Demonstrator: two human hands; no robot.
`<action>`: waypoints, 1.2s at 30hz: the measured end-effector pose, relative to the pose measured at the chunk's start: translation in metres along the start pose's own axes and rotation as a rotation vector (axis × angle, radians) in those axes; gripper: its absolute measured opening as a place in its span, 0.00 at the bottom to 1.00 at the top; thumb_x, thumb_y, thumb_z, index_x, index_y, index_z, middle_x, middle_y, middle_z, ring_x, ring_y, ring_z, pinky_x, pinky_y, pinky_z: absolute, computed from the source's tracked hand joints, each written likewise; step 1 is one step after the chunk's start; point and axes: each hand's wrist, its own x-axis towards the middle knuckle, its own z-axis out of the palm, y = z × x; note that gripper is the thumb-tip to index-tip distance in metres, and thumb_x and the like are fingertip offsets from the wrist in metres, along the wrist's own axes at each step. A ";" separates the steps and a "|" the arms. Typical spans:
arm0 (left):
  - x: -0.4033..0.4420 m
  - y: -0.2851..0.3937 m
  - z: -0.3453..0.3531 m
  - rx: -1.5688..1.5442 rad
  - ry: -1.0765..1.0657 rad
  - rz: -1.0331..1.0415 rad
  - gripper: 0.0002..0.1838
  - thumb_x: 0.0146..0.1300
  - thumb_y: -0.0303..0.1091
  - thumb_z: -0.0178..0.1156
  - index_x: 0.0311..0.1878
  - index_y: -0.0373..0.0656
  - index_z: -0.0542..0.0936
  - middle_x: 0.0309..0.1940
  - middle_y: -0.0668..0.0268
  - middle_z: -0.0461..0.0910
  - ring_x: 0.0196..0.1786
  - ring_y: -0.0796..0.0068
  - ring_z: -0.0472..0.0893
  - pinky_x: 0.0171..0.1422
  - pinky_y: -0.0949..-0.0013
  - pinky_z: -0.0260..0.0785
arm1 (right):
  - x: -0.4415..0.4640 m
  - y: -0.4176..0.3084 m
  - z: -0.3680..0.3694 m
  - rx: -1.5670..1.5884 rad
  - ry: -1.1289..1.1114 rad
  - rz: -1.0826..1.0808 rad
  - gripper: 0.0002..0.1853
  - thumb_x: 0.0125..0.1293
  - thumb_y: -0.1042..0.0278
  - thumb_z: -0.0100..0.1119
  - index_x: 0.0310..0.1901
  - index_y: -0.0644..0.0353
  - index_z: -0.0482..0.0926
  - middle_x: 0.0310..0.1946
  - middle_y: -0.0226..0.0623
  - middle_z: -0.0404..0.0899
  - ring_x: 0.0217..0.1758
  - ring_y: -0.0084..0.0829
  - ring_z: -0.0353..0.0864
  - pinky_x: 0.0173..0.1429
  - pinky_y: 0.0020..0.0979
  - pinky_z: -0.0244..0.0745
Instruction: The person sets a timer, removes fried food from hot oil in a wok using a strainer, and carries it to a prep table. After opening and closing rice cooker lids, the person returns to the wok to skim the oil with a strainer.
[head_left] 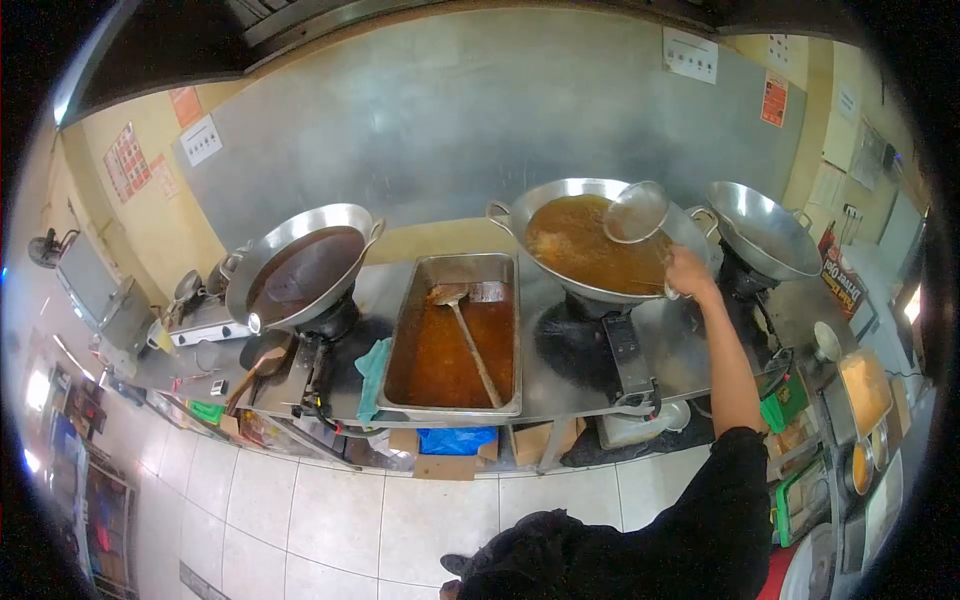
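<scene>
My right hand (685,272) is closed at the right rim of the middle wok (575,188), apparently round the handle of a round wire strainer (636,212). The strainer is tilted over brown oil (575,230), where pale foam shows on the left side. My right arm reaches in from the bottom right in a black sleeve. A small patch of skin at the bottom edge appears to be my left hand (450,591); its fingers are hidden. Left of the wok, a long-handled ladle or turner (472,340) leans in a deep metal pan (400,330) holding a reddish-brown liquid.
A wok (340,215) of dark liquid stands on the left burner. Another wok (765,225) sits at the right. A teal cloth (373,378) hangs beside the metal pan. Boxes and a blue bag (455,440) lie under the counter. Trays stand at the far right.
</scene>
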 end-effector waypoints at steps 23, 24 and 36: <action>0.025 0.008 -0.004 -0.057 -0.125 -0.125 0.12 0.61 0.38 0.49 0.33 0.40 0.77 0.31 0.57 0.78 0.37 0.60 0.76 0.39 0.59 0.67 | 0.097 0.019 0.014 0.418 -0.600 0.110 0.07 0.49 0.82 0.47 0.29 0.73 0.75 0.20 0.42 0.74 0.14 0.23 0.69 0.13 0.21 0.61; 0.026 0.008 -0.004 -0.057 -0.129 -0.127 0.13 0.61 0.38 0.49 0.33 0.40 0.77 0.31 0.57 0.78 0.37 0.60 0.76 0.39 0.59 0.67 | 0.096 0.014 0.018 0.616 -0.589 0.197 0.06 0.51 0.82 0.46 0.29 0.73 0.75 0.20 0.43 0.74 0.14 0.22 0.69 0.13 0.20 0.61; 0.015 0.007 -0.011 -0.089 -0.133 -0.183 0.14 0.61 0.40 0.49 0.33 0.40 0.78 0.30 0.58 0.78 0.36 0.62 0.76 0.39 0.60 0.68 | 0.105 -0.009 0.063 0.993 -0.373 0.289 0.06 0.57 0.81 0.43 0.26 0.69 0.71 0.20 0.38 0.70 0.16 0.21 0.66 0.16 0.21 0.59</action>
